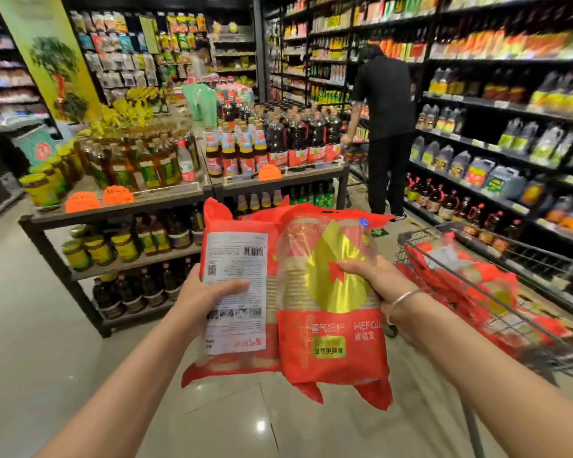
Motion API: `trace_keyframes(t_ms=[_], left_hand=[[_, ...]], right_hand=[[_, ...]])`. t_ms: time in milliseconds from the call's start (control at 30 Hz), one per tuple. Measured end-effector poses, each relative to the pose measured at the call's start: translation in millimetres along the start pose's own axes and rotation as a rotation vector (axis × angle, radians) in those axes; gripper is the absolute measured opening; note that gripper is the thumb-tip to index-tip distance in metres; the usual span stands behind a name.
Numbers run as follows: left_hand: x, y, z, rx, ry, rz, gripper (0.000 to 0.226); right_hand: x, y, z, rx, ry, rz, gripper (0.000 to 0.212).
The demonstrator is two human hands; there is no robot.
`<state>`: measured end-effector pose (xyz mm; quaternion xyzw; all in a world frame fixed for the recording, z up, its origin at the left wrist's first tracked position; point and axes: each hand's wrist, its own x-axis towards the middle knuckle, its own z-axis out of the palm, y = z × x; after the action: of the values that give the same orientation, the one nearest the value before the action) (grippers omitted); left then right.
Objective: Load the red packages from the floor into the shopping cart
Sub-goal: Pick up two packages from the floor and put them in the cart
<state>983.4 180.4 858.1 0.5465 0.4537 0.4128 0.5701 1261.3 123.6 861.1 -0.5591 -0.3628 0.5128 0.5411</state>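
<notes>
I hold two red packages of paper cups in front of me, above the floor. My left hand [209, 294] grips the left package [235, 259], whose white label side faces me. My right hand [374, 282] grips the right package [331, 325], red with a gold emblem, thumb across its front. The two packages touch side by side. The shopping cart [543, 285] stands at the right with several red packages [470, 276] lying in its basket.
A two-tier display table [119, 206] loaded with bottles and jars stands straight ahead. Dark shelving [510, 107] with bottles lines the right side. A person in black [384, 127] stands in the aisle beyond the cart. Pale tiled floor [30, 325] lies to the left and below.
</notes>
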Motion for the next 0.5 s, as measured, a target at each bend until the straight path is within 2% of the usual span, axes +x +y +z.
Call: trace_keyframes(t_ms=[133,233,300,433,500], left_hand=[[78,5,23,-0.005,-0.158,-0.010,0.047],[139,16,42,0.002,-0.264,-0.014,0.066],[177,21,57,0.008,-0.311,-0.014,0.065],[246,30,101,0.029,-0.425,-0.023,0.052],[273,33,134,0.058,-0.505,-0.008,0.045]], right_hand=[[42,-3,-27,0.036,0.110,-0.011,0.074],[76,-11,-47,0.063,0.192,-0.021,0.062],[95,-19,-58,0.091,0.239,-0.027,0.053],[121,-24,-89,0.169,0.382,-0.027,0.051],[124,-26,-110,0.206,0.473,-0.021,0.026]])
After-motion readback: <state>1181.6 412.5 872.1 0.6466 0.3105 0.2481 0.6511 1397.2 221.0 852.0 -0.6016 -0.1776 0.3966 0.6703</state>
